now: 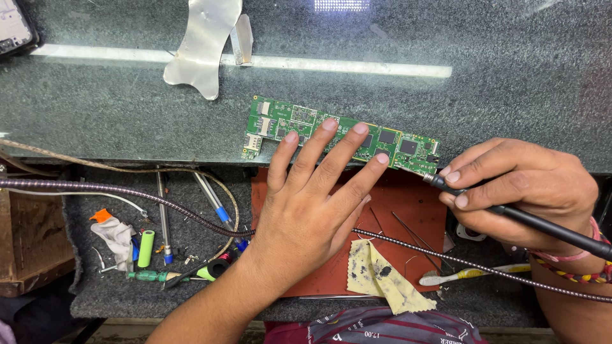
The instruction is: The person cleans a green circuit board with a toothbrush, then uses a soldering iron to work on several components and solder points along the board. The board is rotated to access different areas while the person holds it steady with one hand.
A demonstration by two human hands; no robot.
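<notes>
dark speckled glass-topped bench (510,83), red mat (408,210) below; green circuit board (338,135) lies at bench edge, left hand (315,197) flat on it, fingers spread, right hand (519,185) closed on black soldering iron (542,226), tip touching board's right end

Only one screen-like thing in view: a dark, flat device (14,27) with rounded corners at the top left corner of the grey tabletop (510,70), cut by the edge, pale face, black rim. No packages, labels or signs elsewhere.
</notes>
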